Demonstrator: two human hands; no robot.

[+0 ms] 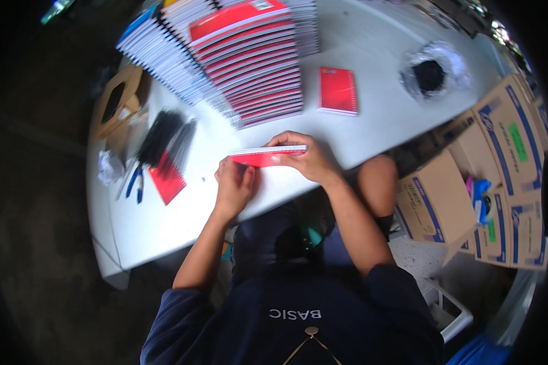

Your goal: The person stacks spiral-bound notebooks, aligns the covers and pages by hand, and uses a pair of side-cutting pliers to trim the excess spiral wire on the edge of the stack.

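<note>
Between my two hands is a small red notebook (pixel 259 159), held on edge over the near side of the white table (pixel 164 237), its white page edge uppermost. My left hand (pixel 233 187) grips its left end with bent fingers. At the other end my right hand (pixel 307 159) holds it, thumb on the red cover and fingers behind. Just beyond stands a tall stack of red notebooks (pixel 265 76). A single red spiral notebook (pixel 338 90) lies flat to the right of that stack.
Left on the table are dark binding spirals (pixel 161 137), blue-handled pliers (pixel 135 185), a red cover (pixel 167 179) and an open cardboard box (pixel 119 100). More spiral notebooks (pixel 164 58) are stacked behind. A plastic bag with black contents (pixel 431 74) sits far right; cardboard boxes (pixel 438 198) stand beside the table.
</note>
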